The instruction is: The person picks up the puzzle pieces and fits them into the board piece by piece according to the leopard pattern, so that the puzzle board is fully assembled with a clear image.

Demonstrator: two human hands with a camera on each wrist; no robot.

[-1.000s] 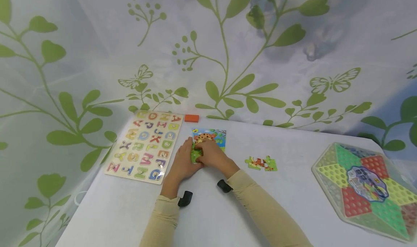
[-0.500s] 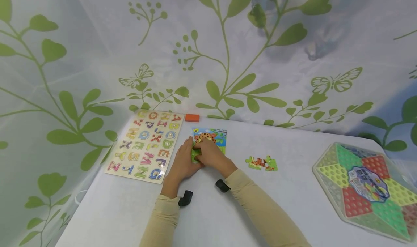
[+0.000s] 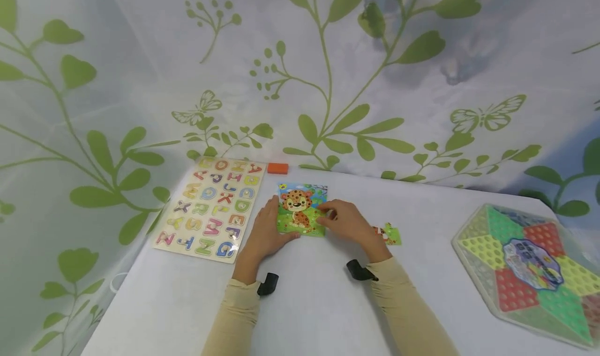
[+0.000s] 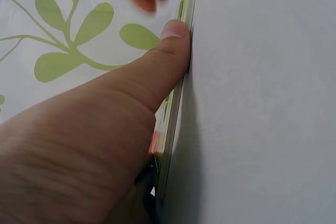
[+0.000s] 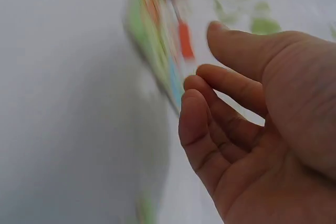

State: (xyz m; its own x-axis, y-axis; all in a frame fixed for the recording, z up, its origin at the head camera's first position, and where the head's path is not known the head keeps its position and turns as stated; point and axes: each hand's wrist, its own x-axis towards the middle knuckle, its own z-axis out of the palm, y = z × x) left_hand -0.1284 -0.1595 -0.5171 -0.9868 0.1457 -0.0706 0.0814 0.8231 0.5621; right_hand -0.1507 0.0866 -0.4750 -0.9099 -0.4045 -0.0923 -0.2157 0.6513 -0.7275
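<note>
A square jigsaw puzzle [image 3: 301, 211] with a spotted leopard cub on grass and blue sky lies flat on the table. My left hand [image 3: 264, 234] braces it, fingers stretched along its left side and thumb along the near edge. In the left wrist view the thumb [image 4: 173, 40] presses against the puzzle's thin edge. My right hand [image 3: 349, 223] is at the right edge of the puzzle, fingers loosely bent. The right wrist view shows nothing between its thumb and fingers [image 5: 194, 119]. Joined green and orange-spotted puzzle pieces [image 3: 392, 235] lie to the right, partly hidden by the right hand.
An alphabet peg board [image 3: 194, 253] lies left of the puzzle. Behind it, by the wall cloth, sits an orange block [image 3: 278, 168]. At the far right is a hexagonal Chinese checkers board [image 3: 515, 291]. A leaf-patterned cloth [image 3: 356, 85] rises behind the table.
My right hand has drawn back to the right from over the puzzle, uncovering the leopard picture, and now partly covers the loose pieces. My left hand stays in place.
</note>
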